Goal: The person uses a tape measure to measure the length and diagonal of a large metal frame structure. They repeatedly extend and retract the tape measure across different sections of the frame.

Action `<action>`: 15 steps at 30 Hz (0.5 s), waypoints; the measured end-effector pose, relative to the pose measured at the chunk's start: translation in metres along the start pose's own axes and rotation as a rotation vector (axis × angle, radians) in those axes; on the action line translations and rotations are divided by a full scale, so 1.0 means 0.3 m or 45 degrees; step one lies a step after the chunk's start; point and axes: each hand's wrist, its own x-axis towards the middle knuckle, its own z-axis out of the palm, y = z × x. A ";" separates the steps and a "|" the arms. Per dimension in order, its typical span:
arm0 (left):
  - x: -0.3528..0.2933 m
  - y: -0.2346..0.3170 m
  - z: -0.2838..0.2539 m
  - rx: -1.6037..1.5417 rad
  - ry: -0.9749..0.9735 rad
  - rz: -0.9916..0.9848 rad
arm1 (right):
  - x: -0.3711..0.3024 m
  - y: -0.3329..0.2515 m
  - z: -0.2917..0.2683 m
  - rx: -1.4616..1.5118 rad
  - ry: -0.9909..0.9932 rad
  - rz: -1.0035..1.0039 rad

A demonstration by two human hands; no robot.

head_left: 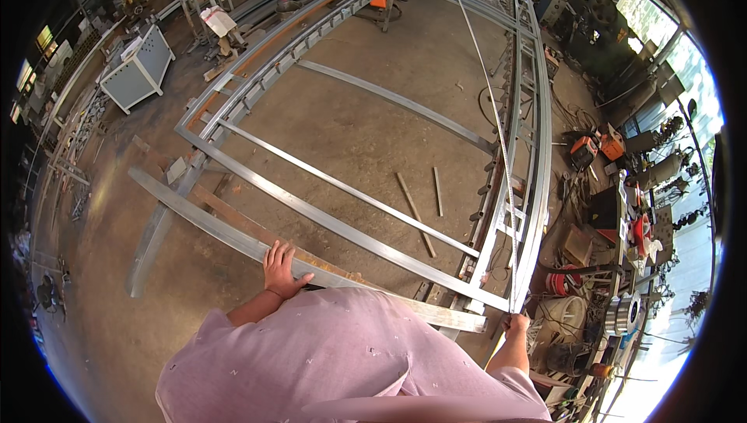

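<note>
My left hand point(284, 269) lies with its fingers stretched out on top of a grey metal beam point(208, 224) that runs crosswise in front of my body. At the near right corner of a large metal frame point(342, 230), my right hand point(514, 322) is closed around the near end of a thin pale measuring tape point(496, 123). The tape is drawn taut along the frame's right side, away to the far end. Its exact grip is small and partly hidden. Several crossbars, among them a narrow tube point(350, 189), span the frame between its long side rails.
Two loose metal strips point(416, 217) lie on the floor inside the frame. To the right are orange machines point(611, 143), cables, a bucket point(562, 315) and a wire spool point(624, 315). A grey cabinet point(140, 69) stands at the left, near stacked metal lengths.
</note>
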 end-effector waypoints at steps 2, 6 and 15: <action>0.000 0.001 0.001 -0.002 0.004 0.002 | -0.004 -0.002 -0.003 0.008 -0.017 -0.005; -0.001 0.000 0.002 0.000 0.009 0.003 | -0.012 -0.005 -0.003 -0.022 -0.002 -0.016; -0.001 -0.002 0.008 0.002 0.030 0.011 | -0.012 -0.004 -0.013 -0.015 -0.033 -0.017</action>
